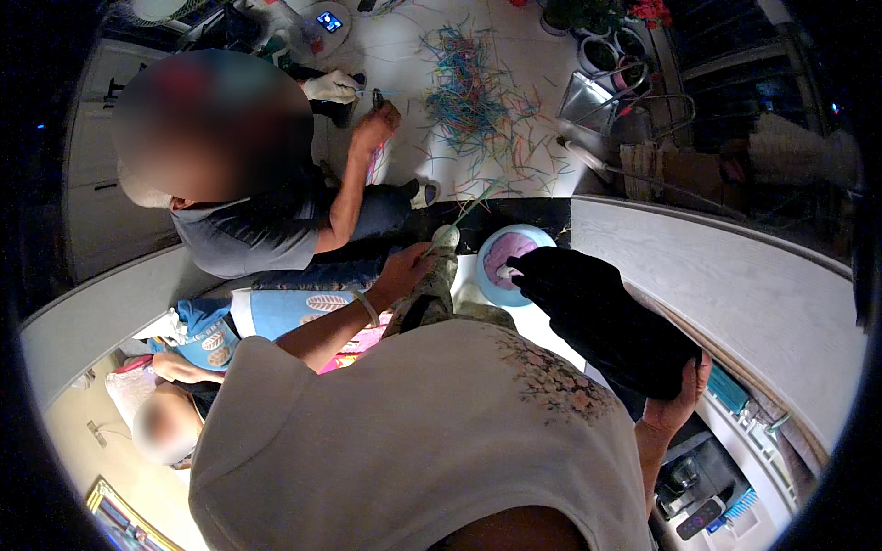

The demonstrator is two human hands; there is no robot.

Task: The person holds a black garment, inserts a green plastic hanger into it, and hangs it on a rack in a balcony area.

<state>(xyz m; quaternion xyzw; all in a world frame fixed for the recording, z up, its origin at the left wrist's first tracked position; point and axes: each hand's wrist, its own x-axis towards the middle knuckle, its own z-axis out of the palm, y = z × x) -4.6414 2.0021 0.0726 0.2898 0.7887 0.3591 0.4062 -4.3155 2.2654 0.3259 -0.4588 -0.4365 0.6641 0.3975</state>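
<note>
My left hand (405, 270), with a bracelet at its wrist, grips several thin green strands (475, 204) that point away from me over the doorway. On the right, my right hand (679, 396) grips the lower end of a large black cloth item (606, 310), perhaps a garment or bag. Its far end hangs over a light-blue basin (487, 288) holding something pinkish-purple (506, 251). A loose pile of thin coloured strands (468, 96) lies spread on the pale floor ahead.
A seated person (248, 234) works at the left, one hand gloved (334, 87). Another person (165, 420) is behind at lower left. A metal dustpan (586, 100) and potted plants (598, 55) stand at upper right. White panels (710, 262) flank the doorway.
</note>
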